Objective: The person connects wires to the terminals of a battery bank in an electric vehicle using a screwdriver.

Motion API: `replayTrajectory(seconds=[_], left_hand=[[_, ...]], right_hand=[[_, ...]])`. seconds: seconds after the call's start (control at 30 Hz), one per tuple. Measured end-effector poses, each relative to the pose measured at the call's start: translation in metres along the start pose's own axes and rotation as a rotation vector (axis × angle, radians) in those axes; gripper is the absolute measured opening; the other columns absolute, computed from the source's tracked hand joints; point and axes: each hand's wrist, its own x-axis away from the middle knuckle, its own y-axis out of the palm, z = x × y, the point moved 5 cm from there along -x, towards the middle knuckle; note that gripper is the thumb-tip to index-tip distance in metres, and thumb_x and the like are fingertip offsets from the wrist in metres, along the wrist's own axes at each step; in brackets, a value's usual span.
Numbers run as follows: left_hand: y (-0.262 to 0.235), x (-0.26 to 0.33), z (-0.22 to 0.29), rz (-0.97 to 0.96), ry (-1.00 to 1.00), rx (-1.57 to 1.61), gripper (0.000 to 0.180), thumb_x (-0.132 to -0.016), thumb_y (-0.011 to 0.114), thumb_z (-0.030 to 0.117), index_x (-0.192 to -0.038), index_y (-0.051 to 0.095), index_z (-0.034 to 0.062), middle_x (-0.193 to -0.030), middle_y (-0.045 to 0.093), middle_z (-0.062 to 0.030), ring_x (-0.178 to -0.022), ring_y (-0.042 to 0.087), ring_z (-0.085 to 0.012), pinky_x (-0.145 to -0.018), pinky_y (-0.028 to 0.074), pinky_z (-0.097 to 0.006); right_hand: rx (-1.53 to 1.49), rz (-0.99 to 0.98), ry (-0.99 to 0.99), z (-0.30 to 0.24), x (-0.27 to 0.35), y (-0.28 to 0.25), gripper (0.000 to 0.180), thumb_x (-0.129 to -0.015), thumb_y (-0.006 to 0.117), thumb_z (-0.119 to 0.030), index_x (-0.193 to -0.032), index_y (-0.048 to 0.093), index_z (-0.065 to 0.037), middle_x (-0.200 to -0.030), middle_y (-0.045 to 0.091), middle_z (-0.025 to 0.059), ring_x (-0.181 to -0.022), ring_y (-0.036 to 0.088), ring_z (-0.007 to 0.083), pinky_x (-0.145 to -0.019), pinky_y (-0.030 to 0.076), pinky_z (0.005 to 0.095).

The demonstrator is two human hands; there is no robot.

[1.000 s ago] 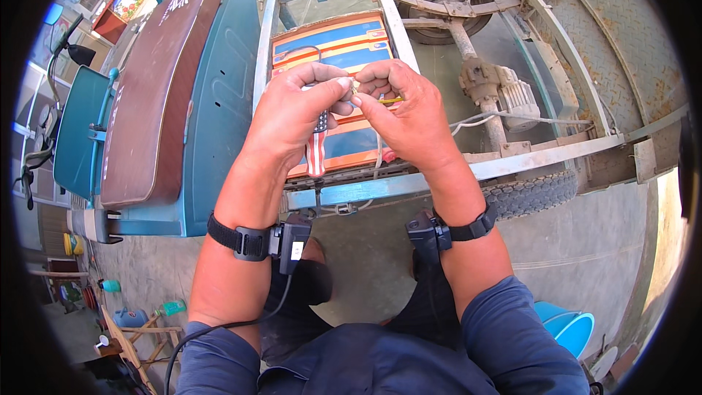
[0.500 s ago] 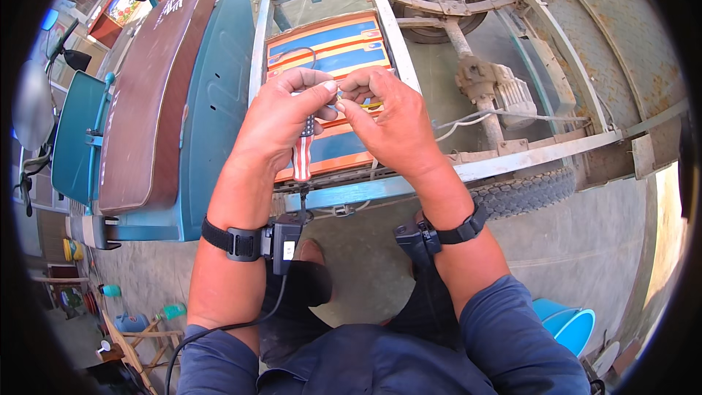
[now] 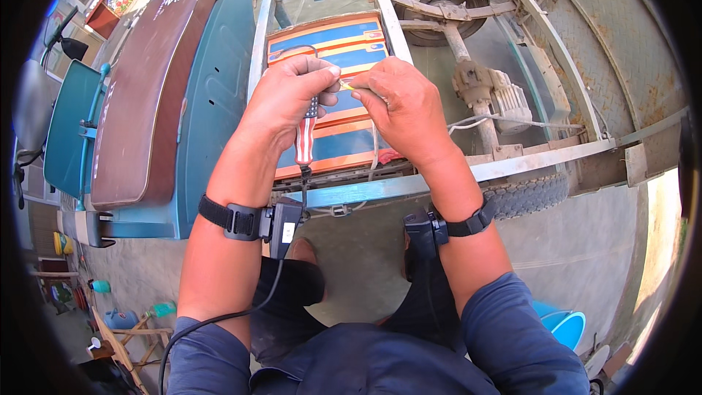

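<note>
My left hand (image 3: 296, 91) is closed, thumb and forefinger pinching close to the end of a thin yellow wire (image 3: 346, 86). From under its fingers hangs a tool handle (image 3: 305, 139) with red and white stripes and a dark starred part; its working end is hidden. My right hand (image 3: 402, 102) is closed in a pinch on the same yellow wire, fingertips just right of the left ones. A dark cable (image 3: 298, 47) loops above my left hand. Below both hands lie blue batteries (image 3: 344, 148) with orange edges, set in the vehicle frame.
The pale blue metal frame (image 3: 365, 192) runs across in front of me. To the left is a brown seat (image 3: 157, 88) on a teal body. At right are an axle with a motor (image 3: 508, 106) and a tyre (image 3: 530, 197). A blue bucket (image 3: 563, 325) stands at lower right.
My right hand has turned, its back now facing up more, and shifted slightly right. The left hand keeps its pinch, with the striped handle still under it. The view has shifted slightly.
</note>
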Motion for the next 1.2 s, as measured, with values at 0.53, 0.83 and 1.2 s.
replayTrajectory(seconds=[0.53, 0.83, 1.2], left_hand=[[-0.026, 0.002, -0.015, 0.121, -0.003, 0.049, 0.029, -0.094, 0.071, 0.022, -0.112, 0.064, 0.0005, -0.085, 0.065, -0.0036, -0.071, 0.062, -0.0090, -0.058, 0.048, -0.023], [-0.028, -0.012, -0.025, 0.065, -0.062, 0.072, 0.027, -0.094, 0.071, 0.024, -0.107, 0.065, 0.0011, -0.085, 0.065, -0.0040, -0.068, 0.060, -0.0090, -0.057, 0.049, -0.023], [0.014, -0.044, 0.003, -0.077, -0.048, 0.189, 0.031, -0.092, 0.071, 0.023, -0.114, 0.066, 0.0006, -0.099, 0.071, -0.0117, -0.087, 0.071, -0.0187, -0.064, 0.053, -0.026]], right_hand=[[-0.454, -0.024, 0.687, 0.153, -0.030, 0.030, 0.017, -0.089, 0.072, -0.014, -0.102, 0.073, -0.002, -0.087, 0.069, 0.0022, -0.079, 0.060, 0.0110, -0.073, 0.049, 0.0280], [-0.570, -0.045, 0.810, 0.168, -0.019, 0.034, 0.015, -0.091, 0.072, -0.014, -0.104, 0.071, -0.006, -0.086, 0.064, -0.0024, -0.078, 0.054, 0.0070, -0.071, 0.042, 0.0222], [-0.586, -0.238, 0.368, 0.099, -0.036, 0.017, 0.019, -0.090, 0.073, -0.018, -0.102, 0.072, -0.003, -0.103, 0.066, 0.0037, -0.098, 0.059, 0.0123, -0.088, 0.047, 0.0283]])
